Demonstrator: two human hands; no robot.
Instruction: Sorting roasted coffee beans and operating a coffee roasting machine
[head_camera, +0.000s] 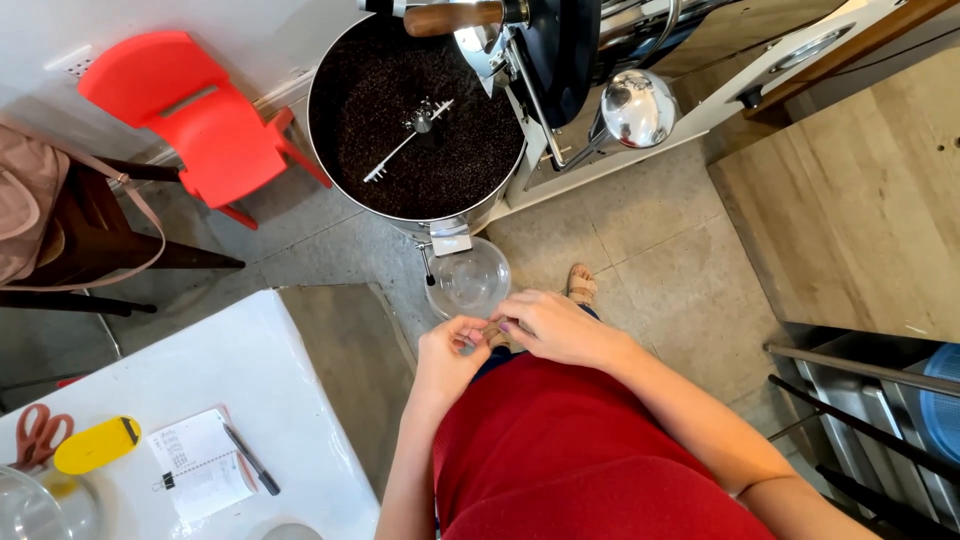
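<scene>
Close together at waist height, the left hand (450, 350) and right hand (550, 325) meet fingertip to fingertip over a small brownish item (494, 330), too small to identify. Left hand: fingers curled, pinching at the item. Right hand: fingers bent inward, also pinching it. Both hands sit above the red garment (580, 460) the person wears.

Just beyond the hands, a clear bowl (468, 280) stands on the tiled floor (650, 250), directly under the chute (448, 238) of a round cooling tray (415, 115). Tray is full of dark roasted beans, with a metal stirring arm (410, 140) across the middle. A sandalled foot (581, 283) shows just right of the bowl.

Left of the tray, a red plastic chair (190, 115); further left, a dark wooden chair (90, 240) with a bag strap over it.

Lower left, a white tabletop (230, 370) carries a notepad (198, 465), a pen (251, 459) touching its right edge, a yellow object (97, 445) and scissors (40, 433).
</scene>
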